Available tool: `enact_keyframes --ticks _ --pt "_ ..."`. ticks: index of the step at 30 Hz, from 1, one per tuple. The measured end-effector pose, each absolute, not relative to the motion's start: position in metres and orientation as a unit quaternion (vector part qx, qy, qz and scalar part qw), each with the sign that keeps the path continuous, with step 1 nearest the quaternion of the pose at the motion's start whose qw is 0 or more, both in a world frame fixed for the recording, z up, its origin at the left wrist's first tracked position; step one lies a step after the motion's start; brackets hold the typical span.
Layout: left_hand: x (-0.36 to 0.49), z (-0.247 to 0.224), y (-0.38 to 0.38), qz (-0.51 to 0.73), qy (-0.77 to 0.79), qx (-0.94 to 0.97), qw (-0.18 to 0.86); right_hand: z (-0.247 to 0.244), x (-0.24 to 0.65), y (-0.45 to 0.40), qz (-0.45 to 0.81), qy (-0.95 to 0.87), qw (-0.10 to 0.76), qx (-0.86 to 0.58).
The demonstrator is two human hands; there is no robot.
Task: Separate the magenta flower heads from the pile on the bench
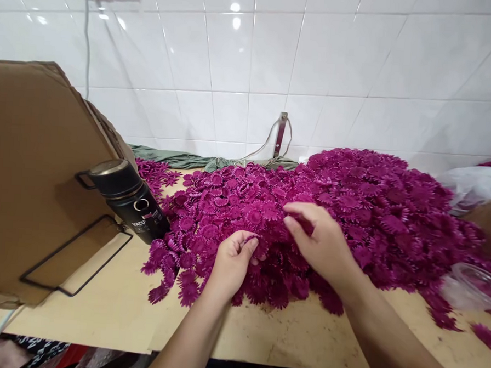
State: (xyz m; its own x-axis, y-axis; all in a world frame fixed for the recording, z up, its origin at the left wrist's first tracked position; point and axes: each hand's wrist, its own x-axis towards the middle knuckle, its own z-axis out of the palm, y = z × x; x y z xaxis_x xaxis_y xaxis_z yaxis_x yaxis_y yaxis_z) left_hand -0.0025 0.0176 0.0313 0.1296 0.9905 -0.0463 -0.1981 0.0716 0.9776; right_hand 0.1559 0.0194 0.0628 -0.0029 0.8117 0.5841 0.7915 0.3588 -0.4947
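Magenta flowers (351, 200) heaped; left hand (232, 260) pinches one, right hand (320, 240) nearby.

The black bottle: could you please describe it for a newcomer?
On the left is tall brown cardboard. Between it and the purple flower pile is the bottle. Its black cylindrical body with white lettering sets it apart from both.

left hand (234, 256) pinching perhaps one flower (251, 237), right hand (320, 240) loosely curled over magenta flower heap (360, 195)
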Motion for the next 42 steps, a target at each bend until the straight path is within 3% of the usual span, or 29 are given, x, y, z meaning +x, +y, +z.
enact_keyframes --ticks 8,13,26,28,32,34,39,42 --pt "0.002 0.022 0.026 0.498 0.453 0.501 0.545 0.043 0.119 0.002 0.183 -0.725 0.384 -0.542" --pt "0.002 0.019 0.032 0.481 0.454 0.523 0.537 0.038 0.123 0.006 0.241 -0.693 0.418 -0.536" --pt "0.006 0.027 0.008 0.506 0.436 0.529 0.523 0.041 0.143 0.029 -0.009 -0.614 0.469 -0.634" --pt "0.003 0.029 0.006 0.499 0.45 0.525 0.522 0.048 0.161 0.042 -0.03 -0.561 0.492 -0.665" --pt "-0.001 0.029 0.012 0.487 0.488 0.521 0.502 0.06 0.176 0.048 -0.034 -0.625 0.477 -0.617" --pt "0.001 0.028 0.02 0.496 0.488 0.528 0.486 0.061 0.166 0.037 0.012 -0.665 0.462 -0.586" --pt "0.007 0.024 0.03 0.493 0.463 0.524 0.518 0.046 0.135 0.01 0.274 -0.695 0.425 -0.511" --pt "0.007 0.021 0.028 0.484 0.448 0.532 0.531 0.037 0.131 0.009 0.277 -0.682 0.433 -0.521"
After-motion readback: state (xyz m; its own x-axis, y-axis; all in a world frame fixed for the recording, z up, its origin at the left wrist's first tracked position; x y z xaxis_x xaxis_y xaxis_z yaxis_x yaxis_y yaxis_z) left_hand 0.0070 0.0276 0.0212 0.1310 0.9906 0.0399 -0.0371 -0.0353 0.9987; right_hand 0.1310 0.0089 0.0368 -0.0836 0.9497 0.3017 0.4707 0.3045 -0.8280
